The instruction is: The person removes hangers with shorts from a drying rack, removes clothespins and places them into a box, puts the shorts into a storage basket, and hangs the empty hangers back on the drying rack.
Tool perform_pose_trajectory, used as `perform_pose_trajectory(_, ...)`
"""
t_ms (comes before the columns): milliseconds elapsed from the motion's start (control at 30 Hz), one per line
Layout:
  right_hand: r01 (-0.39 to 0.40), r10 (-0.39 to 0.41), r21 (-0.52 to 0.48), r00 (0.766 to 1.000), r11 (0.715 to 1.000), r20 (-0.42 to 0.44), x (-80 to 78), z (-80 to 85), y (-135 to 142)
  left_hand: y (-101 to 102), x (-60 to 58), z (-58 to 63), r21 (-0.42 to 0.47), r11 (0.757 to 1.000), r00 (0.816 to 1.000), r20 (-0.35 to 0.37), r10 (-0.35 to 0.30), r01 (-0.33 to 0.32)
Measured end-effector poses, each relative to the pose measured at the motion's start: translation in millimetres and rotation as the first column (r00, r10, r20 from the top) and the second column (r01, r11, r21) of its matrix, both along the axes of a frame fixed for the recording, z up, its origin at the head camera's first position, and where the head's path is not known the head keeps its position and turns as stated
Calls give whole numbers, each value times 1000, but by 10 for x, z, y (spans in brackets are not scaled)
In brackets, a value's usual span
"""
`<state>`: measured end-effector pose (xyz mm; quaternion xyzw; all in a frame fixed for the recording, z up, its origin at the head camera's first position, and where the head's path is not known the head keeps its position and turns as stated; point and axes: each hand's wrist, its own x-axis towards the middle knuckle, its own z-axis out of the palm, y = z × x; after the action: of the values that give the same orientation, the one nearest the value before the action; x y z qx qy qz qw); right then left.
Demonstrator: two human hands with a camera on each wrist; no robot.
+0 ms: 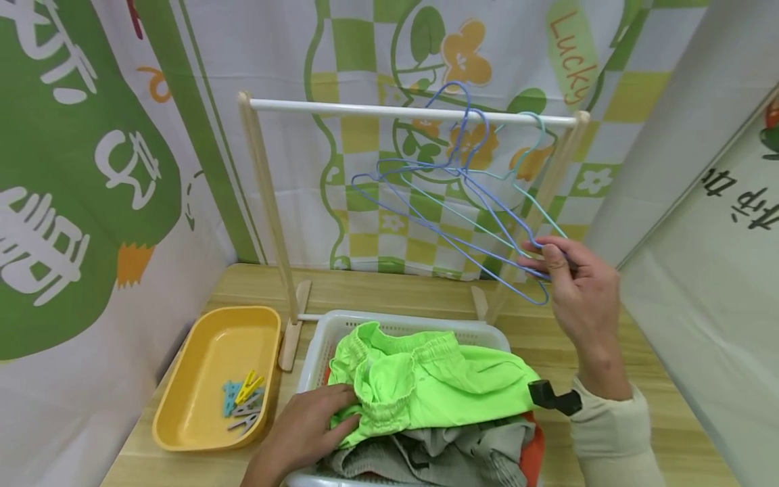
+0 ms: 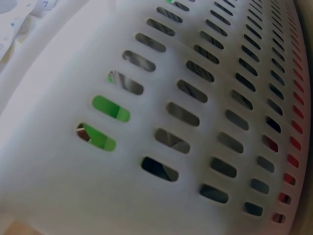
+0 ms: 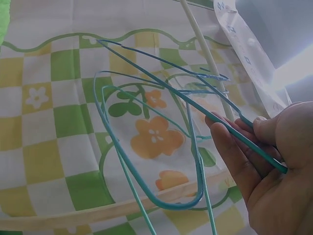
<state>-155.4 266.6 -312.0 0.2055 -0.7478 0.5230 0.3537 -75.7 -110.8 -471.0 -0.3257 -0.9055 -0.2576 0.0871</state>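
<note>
My right hand (image 1: 584,284) pinches one end of a blue wire hanger (image 3: 195,106) between thumb and fingers, to the right of a white rail (image 1: 365,109). Another blue hanger (image 3: 176,206) overlaps it, and a light green hanger (image 1: 541,132) hangs behind on the rail. Whether the held hanger's hook still rests on the rail, I cannot tell. My left hand (image 1: 307,426) holds the waistband edge of bright green shorts (image 1: 450,385), some fingers hidden by the cloth. The shorts lie on top of other clothes in a white basket (image 2: 54,161).
Grey clothing (image 1: 481,450) and a red-orange piece (image 1: 534,446) lie beneath the shorts. To the left stands a yellow tray (image 1: 207,338) with several clothes pegs (image 1: 248,389). Wooden posts (image 1: 268,203) carry the rail behind the basket. Printed curtains (image 1: 365,40) enclose the wooden table.
</note>
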Motion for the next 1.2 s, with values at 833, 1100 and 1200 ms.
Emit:
perform_pose_trajectory(833,-29,-22,219,973,975,228,443,-196,182,-198,-24,-82,492,857,983,-20,185,-152)
perform_pose_trajectory(1100,-44,-96,415,945,909,311,848,-481,485,-384,-42,-246,581,801,982,180,48,-146)
perform_pose_trajectory(1200,-117,-103,476,905,871,412,967,-647,584,-430,-48,-296,634,766,978,205,-33,-107)
